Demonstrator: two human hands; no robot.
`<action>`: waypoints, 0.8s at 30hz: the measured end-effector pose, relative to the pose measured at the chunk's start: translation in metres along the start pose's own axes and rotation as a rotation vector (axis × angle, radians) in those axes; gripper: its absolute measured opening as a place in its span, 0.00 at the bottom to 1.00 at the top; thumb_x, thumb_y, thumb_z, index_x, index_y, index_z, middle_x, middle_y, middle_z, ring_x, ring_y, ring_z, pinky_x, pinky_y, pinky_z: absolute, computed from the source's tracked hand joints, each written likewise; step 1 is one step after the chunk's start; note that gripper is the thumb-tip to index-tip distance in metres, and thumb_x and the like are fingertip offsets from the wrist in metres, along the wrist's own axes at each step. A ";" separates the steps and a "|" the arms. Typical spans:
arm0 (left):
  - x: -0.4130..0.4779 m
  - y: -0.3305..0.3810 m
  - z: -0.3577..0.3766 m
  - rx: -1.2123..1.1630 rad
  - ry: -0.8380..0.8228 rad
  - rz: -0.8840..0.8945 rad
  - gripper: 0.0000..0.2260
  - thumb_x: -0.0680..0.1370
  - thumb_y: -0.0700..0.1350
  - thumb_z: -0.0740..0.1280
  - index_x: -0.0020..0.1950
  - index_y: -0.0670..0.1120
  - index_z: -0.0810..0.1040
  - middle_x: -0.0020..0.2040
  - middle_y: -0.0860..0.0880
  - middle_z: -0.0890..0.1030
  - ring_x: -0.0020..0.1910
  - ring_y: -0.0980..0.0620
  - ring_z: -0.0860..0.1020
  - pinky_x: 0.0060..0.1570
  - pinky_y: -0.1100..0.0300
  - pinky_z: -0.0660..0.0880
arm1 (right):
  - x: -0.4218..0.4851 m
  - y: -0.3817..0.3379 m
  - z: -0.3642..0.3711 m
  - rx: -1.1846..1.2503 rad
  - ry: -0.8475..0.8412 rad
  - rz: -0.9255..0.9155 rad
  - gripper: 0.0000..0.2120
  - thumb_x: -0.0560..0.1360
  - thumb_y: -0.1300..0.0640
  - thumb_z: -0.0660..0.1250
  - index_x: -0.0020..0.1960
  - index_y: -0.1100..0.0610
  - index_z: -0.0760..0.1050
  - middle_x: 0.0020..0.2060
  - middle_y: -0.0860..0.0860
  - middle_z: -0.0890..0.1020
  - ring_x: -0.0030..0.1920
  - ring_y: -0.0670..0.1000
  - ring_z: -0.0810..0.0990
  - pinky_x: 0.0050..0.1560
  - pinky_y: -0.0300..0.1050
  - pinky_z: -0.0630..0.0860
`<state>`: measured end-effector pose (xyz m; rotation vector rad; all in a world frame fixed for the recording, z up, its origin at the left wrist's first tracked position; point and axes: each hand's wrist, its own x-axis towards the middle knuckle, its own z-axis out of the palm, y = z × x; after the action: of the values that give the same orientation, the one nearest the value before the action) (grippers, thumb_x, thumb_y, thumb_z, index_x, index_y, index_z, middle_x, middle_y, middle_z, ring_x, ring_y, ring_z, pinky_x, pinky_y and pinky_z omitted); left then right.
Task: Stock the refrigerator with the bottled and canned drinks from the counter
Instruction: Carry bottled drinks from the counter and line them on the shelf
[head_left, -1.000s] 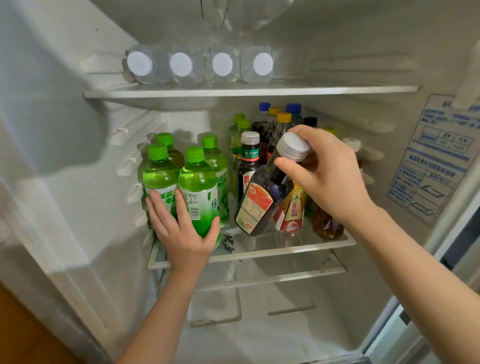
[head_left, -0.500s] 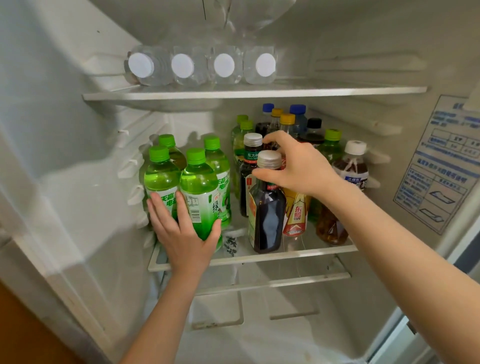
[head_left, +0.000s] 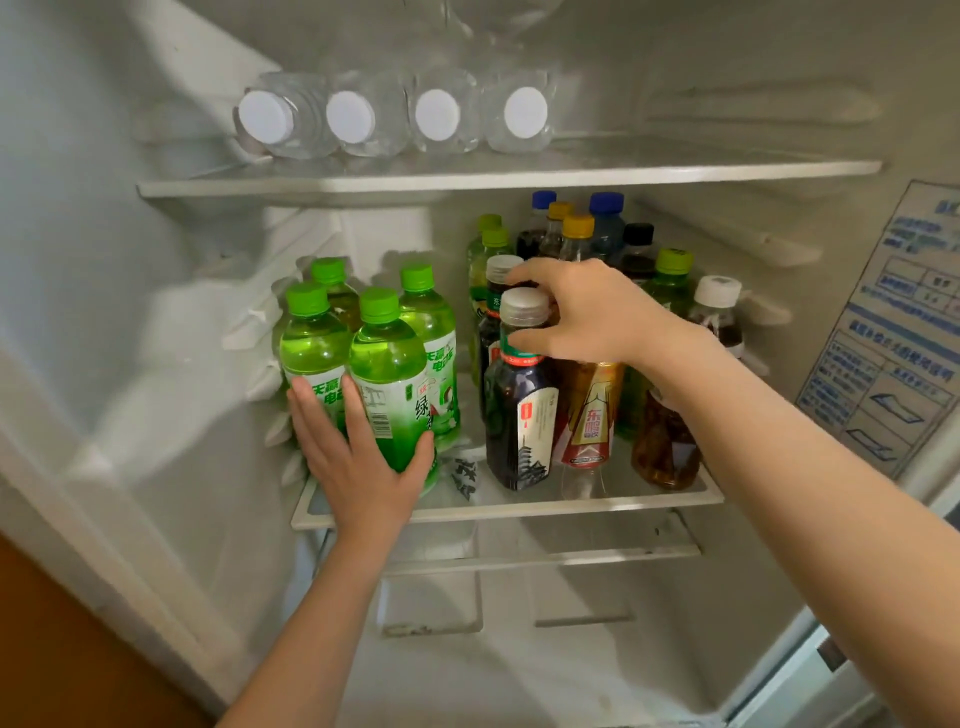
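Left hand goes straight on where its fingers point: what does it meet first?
The front green bottles: the left hand touches them now, fingers flat. Past those, probably the rear green bottles, though depth is unclear.

Home kitchen: drinks-filled refrigerator (head_left: 208, 364)

Right hand (head_left: 587, 312) around dark bottle (head_left: 519, 421)
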<state>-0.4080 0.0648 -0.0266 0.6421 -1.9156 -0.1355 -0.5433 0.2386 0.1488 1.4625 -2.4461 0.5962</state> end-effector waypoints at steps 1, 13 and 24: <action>0.000 0.000 0.000 -0.003 -0.003 -0.004 0.41 0.71 0.62 0.65 0.76 0.45 0.52 0.75 0.32 0.47 0.76 0.40 0.44 0.74 0.50 0.43 | 0.000 0.000 -0.001 0.011 -0.002 -0.016 0.26 0.69 0.47 0.72 0.64 0.52 0.72 0.55 0.51 0.81 0.54 0.54 0.80 0.54 0.50 0.77; -0.001 -0.001 0.003 0.017 0.008 -0.005 0.42 0.71 0.62 0.64 0.76 0.44 0.52 0.75 0.32 0.46 0.76 0.39 0.44 0.74 0.53 0.41 | 0.008 0.002 0.016 -0.071 0.195 0.017 0.24 0.70 0.41 0.70 0.61 0.52 0.77 0.53 0.51 0.83 0.53 0.54 0.80 0.53 0.51 0.77; 0.000 0.000 0.001 0.016 0.017 -0.009 0.41 0.71 0.63 0.63 0.76 0.45 0.52 0.75 0.32 0.48 0.76 0.38 0.46 0.74 0.55 0.41 | 0.009 -0.002 0.014 -0.005 0.146 0.032 0.22 0.70 0.44 0.71 0.61 0.52 0.77 0.54 0.52 0.82 0.54 0.55 0.79 0.54 0.52 0.76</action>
<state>-0.4092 0.0649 -0.0270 0.6612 -1.8990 -0.1201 -0.5461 0.2241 0.1407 1.3296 -2.3607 0.6778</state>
